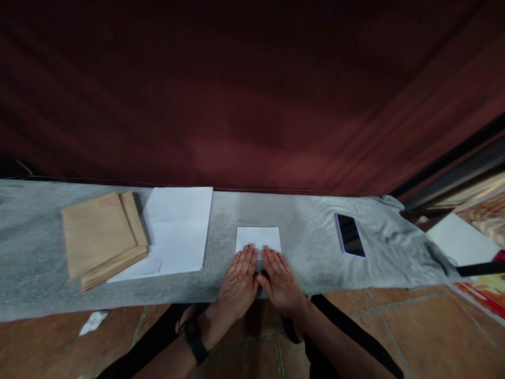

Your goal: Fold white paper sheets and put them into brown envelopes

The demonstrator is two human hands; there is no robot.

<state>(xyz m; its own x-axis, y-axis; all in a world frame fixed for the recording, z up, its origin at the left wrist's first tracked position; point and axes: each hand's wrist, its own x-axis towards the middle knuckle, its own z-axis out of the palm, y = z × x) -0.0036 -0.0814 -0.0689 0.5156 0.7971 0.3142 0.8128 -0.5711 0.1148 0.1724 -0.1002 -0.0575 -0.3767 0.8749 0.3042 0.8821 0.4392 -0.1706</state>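
A small white folded paper (258, 236) lies flat on the grey cloth in front of me. My left hand (240, 281) rests flat on its near left part, fingers stretched forward. Beside it, my right hand (282, 281) presses flat on the near right part, also with fingers extended. The two thumbs meet near the middle. Both palms cover the paper's near edge, so that edge is hidden.
To the left, a stack of brown envelopes (98, 226) overlaps white paper sheets (181, 226). A phone (351, 236) lies on the right of the grey cloth (311, 226). Dark red fabric (252, 105) hangs behind. A white scrap (93, 322) is on the tiled floor.
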